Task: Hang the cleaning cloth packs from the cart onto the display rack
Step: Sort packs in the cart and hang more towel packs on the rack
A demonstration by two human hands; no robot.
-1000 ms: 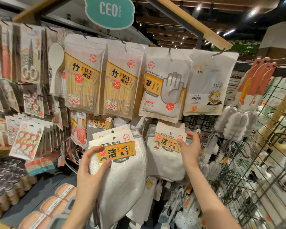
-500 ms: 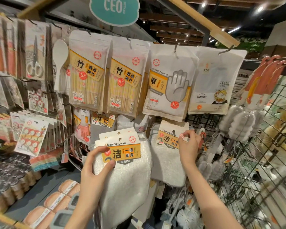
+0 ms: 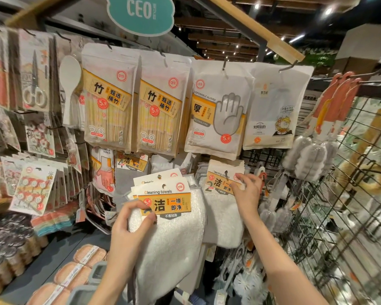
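Gripping a small stack of white fluffy cleaning cloth packs (image 3: 169, 230) with yellow card headers, the left hand (image 3: 128, 234) curls thumb and fingers round their left edge, in front of the display rack (image 3: 271, 159). Just beside them, the right hand (image 3: 246, 194) pinches the card header of the white cloth packs already hanging (image 3: 223, 208) on a hook below the pouch of disposable gloves (image 3: 218, 111)

Setting is identified as a retail shop, household-goods aisle. Packaged goods are hung in rows on peg hooks: bamboo stick packs (image 3: 109, 102) and disposable glove packs (image 3: 218, 111), each marked with round red 5.9 price stickers. A teal brand sign (image 3: 141, 13) reading CEO is mounted overhead, and a wire grid display rack (image 3: 350, 194) is seen at right.
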